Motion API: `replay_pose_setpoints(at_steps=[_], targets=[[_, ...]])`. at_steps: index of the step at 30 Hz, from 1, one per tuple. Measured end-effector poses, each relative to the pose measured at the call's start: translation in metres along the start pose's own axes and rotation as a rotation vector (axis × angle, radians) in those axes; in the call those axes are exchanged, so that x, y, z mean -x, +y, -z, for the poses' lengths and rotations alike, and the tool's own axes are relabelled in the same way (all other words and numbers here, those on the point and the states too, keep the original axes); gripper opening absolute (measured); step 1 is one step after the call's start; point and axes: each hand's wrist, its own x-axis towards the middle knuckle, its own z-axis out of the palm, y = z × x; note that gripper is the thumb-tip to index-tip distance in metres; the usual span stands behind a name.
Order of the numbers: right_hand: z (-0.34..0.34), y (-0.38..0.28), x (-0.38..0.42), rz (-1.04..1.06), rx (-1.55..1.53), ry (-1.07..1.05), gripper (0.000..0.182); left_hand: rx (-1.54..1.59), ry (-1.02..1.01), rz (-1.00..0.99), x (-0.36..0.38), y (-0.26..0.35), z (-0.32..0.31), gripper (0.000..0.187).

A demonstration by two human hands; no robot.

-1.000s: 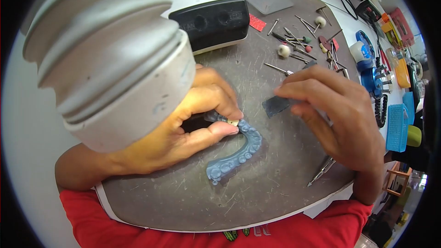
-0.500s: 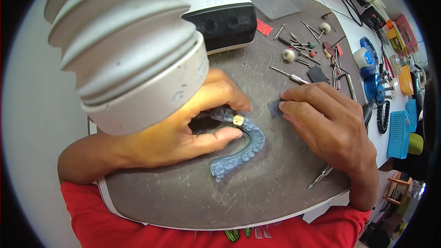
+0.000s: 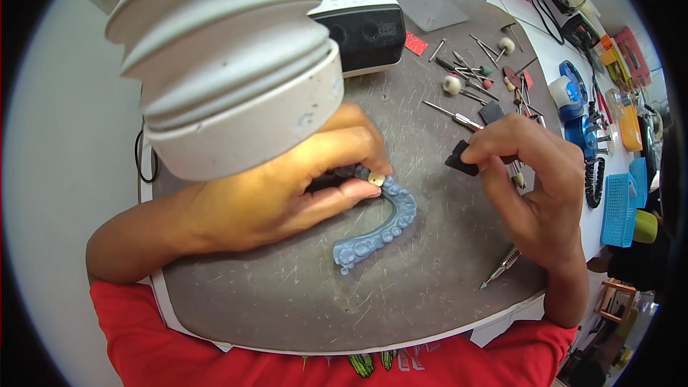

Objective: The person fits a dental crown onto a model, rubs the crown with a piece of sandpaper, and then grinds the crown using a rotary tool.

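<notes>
Closed in since earlier: L hand (image 3: pixel 301 183) now pinches cream tooth (image 3: pixel 375 180), apparently steadying it; blue dental model (image 3: pixel 405 208) curves out R of its fingertips. R hand (image 3: pixel 537 183), well apart, pinches dark strip (image 3: pixel 461 159), now tilted.

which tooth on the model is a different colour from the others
The cream tooth, between the left hand's thumb and finger; every other tooth showing on the model is blue-grey.
</notes>
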Motion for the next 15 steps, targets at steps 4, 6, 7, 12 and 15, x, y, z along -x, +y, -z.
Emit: replay_pose_setpoints(at_steps=[4, 6, 7, 12, 15], targets=[[0.003, -0.006, 0.001, -0.156, -0.158, -0.061, 0.023, 0.127, 0.018, 0.098, 0.005, -0.001, 0.002, 0.031], [0.002, -0.007, 0.001, -0.244, -0.262, -0.012, 0.024, 0.114, -0.002, 0.028, 0.006, -0.005, 0.003, 0.034], [0.001, -0.007, 0.002, -0.284, -0.305, 0.019, 0.022, 0.116, -0.008, 0.030, 0.006, -0.004, 0.002, 0.034], [0.006, 0.000, 0.005, -0.325, -0.384, 0.022, 0.017, 0.225, 0.021, 0.168, 0.006, -0.003, 0.001, 0.029], [0.005, 0.001, 0.003, -0.215, -0.313, 0.053, 0.016, 0.226, -0.003, 0.193, 0.006, -0.006, 0.004, 0.028]])
